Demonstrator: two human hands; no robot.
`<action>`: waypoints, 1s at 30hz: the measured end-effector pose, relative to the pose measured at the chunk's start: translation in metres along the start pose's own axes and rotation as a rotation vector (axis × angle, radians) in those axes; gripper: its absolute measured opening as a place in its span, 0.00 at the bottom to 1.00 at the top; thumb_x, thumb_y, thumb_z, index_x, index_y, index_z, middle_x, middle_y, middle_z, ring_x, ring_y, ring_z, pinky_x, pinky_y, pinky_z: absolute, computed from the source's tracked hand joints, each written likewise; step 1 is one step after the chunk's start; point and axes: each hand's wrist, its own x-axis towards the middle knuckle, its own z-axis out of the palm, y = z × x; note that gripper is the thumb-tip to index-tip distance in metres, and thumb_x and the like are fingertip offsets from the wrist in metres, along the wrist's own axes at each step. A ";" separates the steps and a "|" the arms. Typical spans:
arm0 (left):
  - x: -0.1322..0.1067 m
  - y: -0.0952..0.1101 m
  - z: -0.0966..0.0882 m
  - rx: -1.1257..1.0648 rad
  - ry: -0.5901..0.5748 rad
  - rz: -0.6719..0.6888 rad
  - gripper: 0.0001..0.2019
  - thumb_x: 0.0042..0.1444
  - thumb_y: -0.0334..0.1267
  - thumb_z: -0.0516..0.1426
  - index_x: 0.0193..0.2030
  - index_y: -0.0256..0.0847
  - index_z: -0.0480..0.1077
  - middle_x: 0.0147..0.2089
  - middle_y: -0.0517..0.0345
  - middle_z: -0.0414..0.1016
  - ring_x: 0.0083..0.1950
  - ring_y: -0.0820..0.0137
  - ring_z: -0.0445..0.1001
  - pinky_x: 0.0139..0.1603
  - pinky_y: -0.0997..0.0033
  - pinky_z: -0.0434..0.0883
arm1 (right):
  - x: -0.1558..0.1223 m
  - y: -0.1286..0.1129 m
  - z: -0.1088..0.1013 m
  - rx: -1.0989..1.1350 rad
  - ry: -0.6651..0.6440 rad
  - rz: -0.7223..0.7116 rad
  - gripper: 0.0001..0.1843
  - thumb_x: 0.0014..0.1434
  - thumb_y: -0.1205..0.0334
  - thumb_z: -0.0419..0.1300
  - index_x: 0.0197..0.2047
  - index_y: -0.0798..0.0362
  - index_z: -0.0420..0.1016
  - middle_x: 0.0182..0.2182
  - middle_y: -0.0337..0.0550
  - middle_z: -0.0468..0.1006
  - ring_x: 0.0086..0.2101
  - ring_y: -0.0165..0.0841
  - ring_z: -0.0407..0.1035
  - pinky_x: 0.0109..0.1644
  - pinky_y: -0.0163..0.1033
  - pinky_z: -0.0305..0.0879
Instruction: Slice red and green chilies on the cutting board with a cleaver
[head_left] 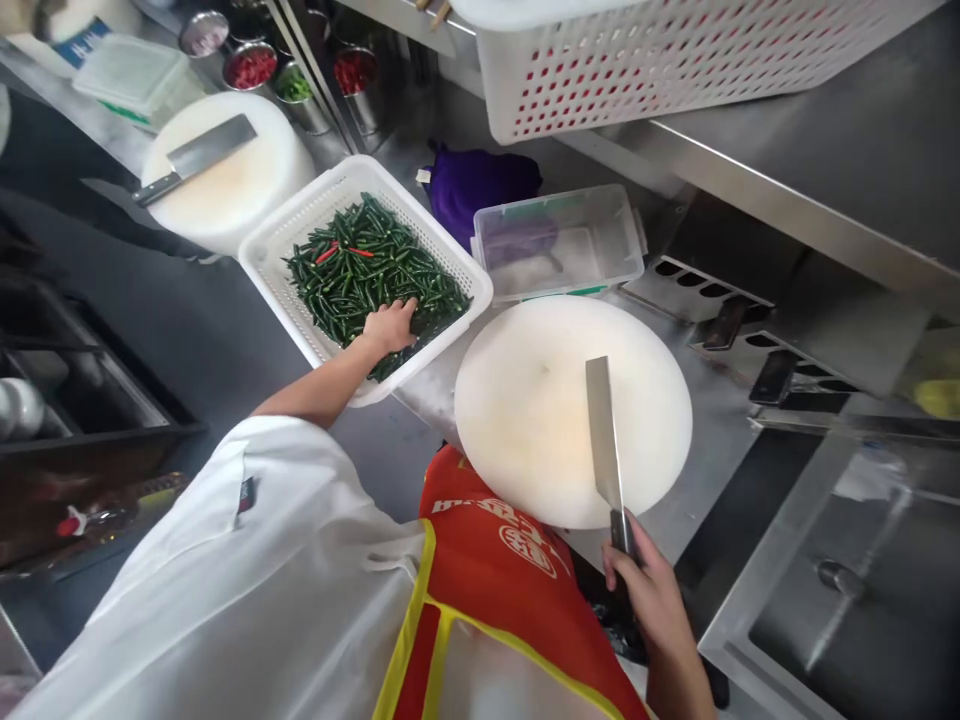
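Observation:
My left hand (390, 326) reaches into a white slotted basket (274, 240) heaped with green chillies (360, 262) and closes on a bunch of them near the basket's near corner. A couple of red chillies lie among the green ones. My right hand (646, 582) grips the handle of a cleaver (602, 432), whose blade rests across the right part of a round white chopping board (525, 400). The board carries nothing but the blade.
A clear lidded tub (559, 240) and a purple cloth (472, 180) sit behind the board. A second round board (232, 190) with another cleaver (196, 157) lies far left. Steel pots of chopped ingredients stand beyond it. A big white crate (660, 50) overhangs the shelf; a sink (847, 590) is at right.

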 end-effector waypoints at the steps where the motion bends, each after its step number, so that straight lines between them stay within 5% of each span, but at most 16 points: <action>1: 0.001 0.000 -0.004 -0.018 0.012 -0.004 0.34 0.51 0.44 0.59 0.66 0.45 0.58 0.61 0.42 0.67 0.57 0.45 0.69 0.52 0.50 0.69 | 0.000 0.001 -0.001 0.006 -0.030 -0.002 0.38 0.54 0.51 0.60 0.66 0.56 0.61 0.19 0.32 0.67 0.21 0.33 0.61 0.29 0.37 0.61; 4: -0.001 -0.010 -0.021 -0.115 0.054 -0.017 0.25 0.50 0.43 0.59 0.57 0.44 0.66 0.50 0.46 0.75 0.50 0.50 0.74 0.50 0.55 0.70 | 0.001 0.008 -0.002 0.032 -0.064 -0.007 0.39 0.55 0.53 0.59 0.68 0.55 0.57 0.21 0.31 0.67 0.21 0.31 0.60 0.29 0.37 0.60; 10: -0.026 -0.041 -0.072 -0.500 0.126 0.137 0.31 0.43 0.53 0.62 0.53 0.39 0.69 0.46 0.56 0.75 0.48 0.58 0.73 0.52 0.63 0.70 | 0.003 0.020 0.000 0.105 -0.077 -0.009 0.39 0.52 0.59 0.59 0.67 0.50 0.57 0.25 0.31 0.68 0.21 0.29 0.60 0.27 0.35 0.60; 14: -0.043 -0.043 -0.089 -0.594 0.087 0.115 0.36 0.41 0.58 0.64 0.55 0.41 0.68 0.50 0.56 0.75 0.52 0.58 0.72 0.54 0.61 0.70 | -0.009 0.016 0.005 0.373 -0.167 -0.029 0.23 0.52 0.60 0.58 0.52 0.49 0.65 0.23 0.32 0.67 0.19 0.28 0.57 0.22 0.34 0.55; 18: -0.049 -0.043 -0.091 -0.800 -0.073 0.041 0.36 0.47 0.59 0.61 0.61 0.50 0.60 0.46 0.65 0.78 0.46 0.65 0.74 0.49 0.60 0.74 | -0.018 0.015 0.010 0.765 -0.251 0.020 0.11 0.47 0.57 0.57 0.34 0.47 0.61 0.20 0.30 0.60 0.15 0.25 0.48 0.16 0.32 0.46; 21: -0.051 -0.037 -0.100 -0.531 0.030 0.020 0.31 0.46 0.58 0.62 0.55 0.51 0.65 0.46 0.71 0.77 0.48 0.66 0.73 0.55 0.61 0.71 | -0.022 0.018 0.012 0.861 -0.301 0.040 0.14 0.45 0.52 0.56 0.27 0.47 0.54 0.18 0.29 0.54 0.13 0.24 0.42 0.14 0.31 0.41; 25: -0.065 0.016 -0.110 -0.132 0.129 0.135 0.30 0.49 0.50 0.61 0.58 0.45 0.63 0.56 0.62 0.73 0.52 0.63 0.72 0.59 0.64 0.68 | -0.023 0.023 0.012 0.925 -0.266 0.029 0.14 0.45 0.54 0.58 0.31 0.47 0.56 0.19 0.30 0.57 0.14 0.24 0.44 0.14 0.31 0.42; 30: -0.083 0.173 -0.061 -0.027 -0.054 0.529 0.29 0.50 0.42 0.60 0.61 0.47 0.62 0.51 0.53 0.75 0.48 0.57 0.75 0.47 0.62 0.71 | -0.020 0.025 0.012 0.942 -0.211 -0.002 0.12 0.47 0.60 0.57 0.34 0.47 0.57 0.21 0.31 0.60 0.15 0.25 0.50 0.16 0.31 0.45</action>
